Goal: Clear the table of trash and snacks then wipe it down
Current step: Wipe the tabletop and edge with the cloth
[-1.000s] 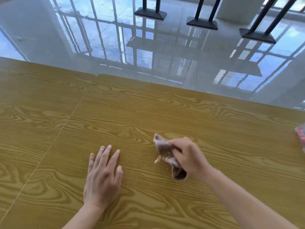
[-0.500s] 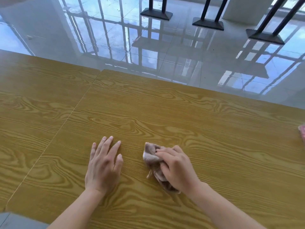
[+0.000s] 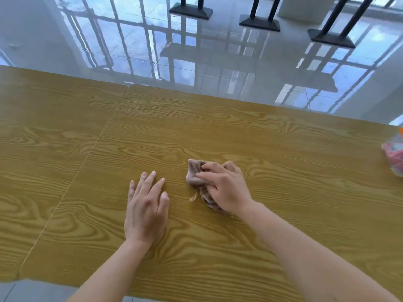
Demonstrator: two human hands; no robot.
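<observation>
1. Head view, hands: the left hand (image 3: 146,205) lies flat on the table (image 3: 239,131), fingers straight and slightly spread, holding nothing. It looks like it is bracing.
2. The right hand (image 3: 226,188) has its fingers curled over a bunched brownish cloth (image 3: 194,175) and presses it onto the wood, just right of the left hand but not touching it.
3. Task state, my read: this is the wipe phase. The middle of the table is bare apart from a few pale specks near the cloth.
4. One leftover: a pink packet (image 3: 394,155) sits at the far right, cut off by the frame edge and well apart from both hands.
5. Risk: the cloth is wadded tight, so the contact patch is small and strokes could leave unwiped strips.
6. Risk: a seam (image 3: 87,155) runs between the two tabletops on the left, and crumbs pushed that way could lodge in it or go over the edge onto the glossy floor (image 3: 218,62).
7. Risk: a wide stroke to the right could knock the packet off (clear it first).
8. Writing: none is readable. The packet print is blurred, and there are no marks on the cloth or table.
</observation>
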